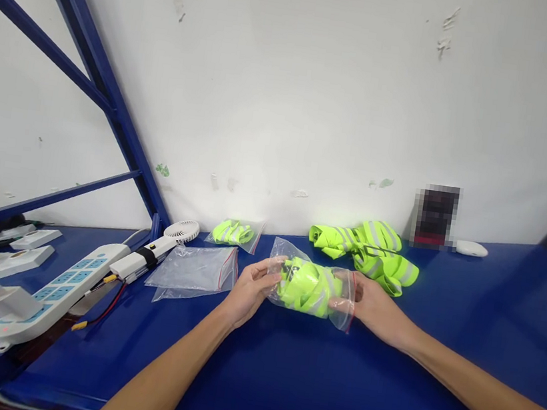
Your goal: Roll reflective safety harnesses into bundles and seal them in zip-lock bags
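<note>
Both my hands hold a clear zip bag (312, 287) stuffed with a folded neon-yellow reflective vest, just above the blue table (310, 385). My left hand (249, 289) grips the bag's left end, fingers closed on the plastic. My right hand (375, 306) pinches the right end by the red zip strip. A loose pile of neon-yellow reflective vests (368, 250) lies just behind the bag. A small packed bag with a vest (234, 233) rests near the wall. Empty clear zip bags (194, 272) lie flat to the left of my left hand.
A white power strip (53, 293) with a plugged adapter and cables lies at the left. A white hand fan (168, 241) lies beside it. White flat boxes (20, 252) sit far left. A white oval object (472, 249) sits by the wall. Blue frame bars (103, 82) rise at left.
</note>
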`<action>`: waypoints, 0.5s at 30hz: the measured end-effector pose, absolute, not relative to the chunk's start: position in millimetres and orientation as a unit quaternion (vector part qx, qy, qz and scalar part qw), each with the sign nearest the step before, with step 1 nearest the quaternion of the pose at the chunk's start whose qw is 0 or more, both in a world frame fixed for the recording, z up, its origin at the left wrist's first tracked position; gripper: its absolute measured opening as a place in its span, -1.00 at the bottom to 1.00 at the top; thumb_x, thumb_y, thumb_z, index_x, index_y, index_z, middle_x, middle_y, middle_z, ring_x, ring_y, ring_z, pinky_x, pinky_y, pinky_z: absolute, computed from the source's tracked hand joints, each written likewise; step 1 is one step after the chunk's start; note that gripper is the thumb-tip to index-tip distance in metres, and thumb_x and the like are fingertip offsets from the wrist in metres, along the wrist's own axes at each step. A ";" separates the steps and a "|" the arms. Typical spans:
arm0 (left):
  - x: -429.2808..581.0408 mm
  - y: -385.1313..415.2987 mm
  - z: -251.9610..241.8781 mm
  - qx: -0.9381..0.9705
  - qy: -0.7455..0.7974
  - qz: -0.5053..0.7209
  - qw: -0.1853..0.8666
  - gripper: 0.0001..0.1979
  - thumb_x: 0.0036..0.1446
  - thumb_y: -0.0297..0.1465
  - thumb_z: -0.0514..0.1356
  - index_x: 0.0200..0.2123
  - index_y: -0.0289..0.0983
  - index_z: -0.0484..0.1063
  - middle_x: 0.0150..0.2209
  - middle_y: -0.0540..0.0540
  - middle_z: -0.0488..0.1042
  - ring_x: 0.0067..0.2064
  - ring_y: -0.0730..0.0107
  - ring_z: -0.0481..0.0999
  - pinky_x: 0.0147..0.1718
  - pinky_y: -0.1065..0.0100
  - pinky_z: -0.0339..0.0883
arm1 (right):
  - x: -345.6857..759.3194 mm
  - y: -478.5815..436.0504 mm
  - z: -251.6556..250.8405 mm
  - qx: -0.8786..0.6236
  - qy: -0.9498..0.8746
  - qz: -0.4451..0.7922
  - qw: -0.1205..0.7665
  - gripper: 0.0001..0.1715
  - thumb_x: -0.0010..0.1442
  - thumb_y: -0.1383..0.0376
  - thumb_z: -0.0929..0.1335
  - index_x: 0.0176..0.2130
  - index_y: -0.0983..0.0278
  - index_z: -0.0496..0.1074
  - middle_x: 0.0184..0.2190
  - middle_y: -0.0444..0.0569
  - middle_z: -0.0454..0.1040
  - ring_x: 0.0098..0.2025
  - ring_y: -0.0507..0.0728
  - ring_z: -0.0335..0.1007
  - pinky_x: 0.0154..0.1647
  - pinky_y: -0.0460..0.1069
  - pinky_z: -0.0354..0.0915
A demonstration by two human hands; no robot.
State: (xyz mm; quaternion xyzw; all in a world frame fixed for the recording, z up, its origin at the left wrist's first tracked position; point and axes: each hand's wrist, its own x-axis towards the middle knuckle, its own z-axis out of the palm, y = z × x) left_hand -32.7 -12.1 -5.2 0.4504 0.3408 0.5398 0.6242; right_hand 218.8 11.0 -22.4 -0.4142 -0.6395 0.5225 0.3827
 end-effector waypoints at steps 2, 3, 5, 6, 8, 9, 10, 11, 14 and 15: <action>-34.1 -11.0 -5.1 0.443 0.349 0.554 0.612 -0.61 -0.02 -0.31 0.35 -0.09 -0.32 0.54 -0.08 -0.22 0.54 -0.01 0.16 0.48 -0.06 0.27 0.33 | 217.0 10.6 -22.1 -0.429 -0.636 0.514 0.384 -0.37 -0.11 0.10 0.53 -0.08 0.28 0.40 -0.13 0.06 0.50 -0.12 0.27 0.48 -0.08 0.15 0.42; -35.1 -10.3 -5.6 0.443 0.362 0.562 0.597 -0.63 -0.01 -0.29 0.34 -0.12 -0.32 0.55 -0.10 -0.22 0.54 -0.03 0.17 0.48 -0.10 0.29 0.34 | 216.0 10.1 -21.2 -0.430 -0.636 0.515 0.381 -0.38 -0.12 0.10 0.54 -0.10 0.29 0.40 -0.15 0.05 0.51 -0.13 0.26 0.48 -0.08 0.15 0.42; -37.2 -8.6 -7.9 0.451 0.386 0.570 0.569 -0.65 0.00 -0.27 0.33 -0.15 -0.32 0.57 -0.12 -0.21 0.55 -0.08 0.20 0.50 -0.16 0.32 0.36 | 214.7 8.3 -17.6 -0.408 -0.641 0.533 0.373 -0.35 -0.14 0.10 0.55 -0.09 0.28 0.39 -0.16 0.04 0.51 -0.11 0.26 0.47 -0.05 0.15 0.41; -38.3 -7.8 -9.6 0.458 0.390 0.569 0.560 -0.66 0.01 -0.27 0.33 -0.15 -0.32 0.57 -0.14 -0.21 0.56 -0.10 0.22 0.50 -0.17 0.33 0.36 | 214.6 7.1 -14.9 -0.389 -0.643 0.547 0.369 -0.31 -0.15 0.10 0.55 -0.06 0.28 0.39 -0.14 0.04 0.51 -0.09 0.26 0.46 -0.03 0.15 0.39; -40.0 -6.2 -13.4 0.474 0.387 0.563 0.555 -0.66 0.02 -0.26 0.33 -0.15 -0.31 0.57 -0.17 -0.19 0.57 -0.13 0.26 0.51 -0.19 0.35 0.37 | 215.1 4.6 -8.9 -0.351 -0.651 0.571 0.357 -0.26 -0.14 0.09 0.55 0.00 0.27 0.39 -0.12 0.04 0.51 -0.07 0.26 0.45 0.02 0.15 0.37; -40.6 -5.4 -15.1 0.481 0.385 0.560 0.554 -0.66 0.02 -0.25 0.34 -0.16 -0.31 0.57 -0.19 -0.19 0.57 -0.15 0.28 0.52 -0.20 0.35 0.37 | 215.6 3.4 -6.1 -0.341 -0.658 0.575 0.347 -0.25 -0.14 0.08 0.55 0.01 0.28 0.39 -0.13 0.04 0.52 -0.07 0.26 0.45 0.02 0.15 0.37; -41.0 -4.7 -16.4 0.486 0.386 0.559 0.550 -0.67 0.02 -0.25 0.34 -0.16 -0.31 0.57 -0.21 -0.17 0.57 -0.18 0.30 0.52 -0.21 0.36 0.37 | 216.0 2.4 -3.8 -0.340 -0.667 0.571 0.338 -0.25 -0.15 0.07 0.55 0.00 0.29 0.41 -0.16 0.03 0.53 -0.09 0.26 0.46 0.00 0.15 0.38; -41.3 -4.0 -17.1 0.492 0.391 0.561 0.540 -0.67 0.02 -0.24 0.33 -0.17 -0.30 0.57 -0.23 -0.16 0.58 -0.19 0.32 0.52 -0.23 0.38 0.38 | 216.3 1.7 -2.5 -0.346 -0.674 0.561 0.333 -0.25 -0.16 0.07 0.55 -0.01 0.30 0.42 -0.20 0.03 0.54 -0.13 0.25 0.47 -0.03 0.14 0.39; -41.4 -3.0 -14.9 0.518 0.420 0.566 0.485 -0.66 0.02 -0.21 0.33 -0.19 -0.31 0.57 -0.28 -0.15 0.59 -0.23 0.33 0.54 -0.29 0.40 0.40 | 215.5 1.9 -5.2 -0.377 -0.684 0.523 0.342 -0.26 -0.18 0.05 0.55 -0.04 0.31 0.45 -0.29 0.00 0.54 -0.22 0.23 0.47 -0.15 0.11 0.42; -41.4 -3.0 -13.0 0.526 0.430 0.569 0.463 -0.66 0.01 -0.20 0.33 -0.20 -0.31 0.57 -0.29 -0.16 0.59 -0.24 0.31 0.54 -0.31 0.39 0.41 | 214.9 2.8 -7.8 -0.384 -0.684 0.512 0.350 -0.28 -0.18 0.05 0.55 -0.05 0.31 0.46 -0.31 -0.01 0.53 -0.23 0.22 0.47 -0.17 0.11 0.43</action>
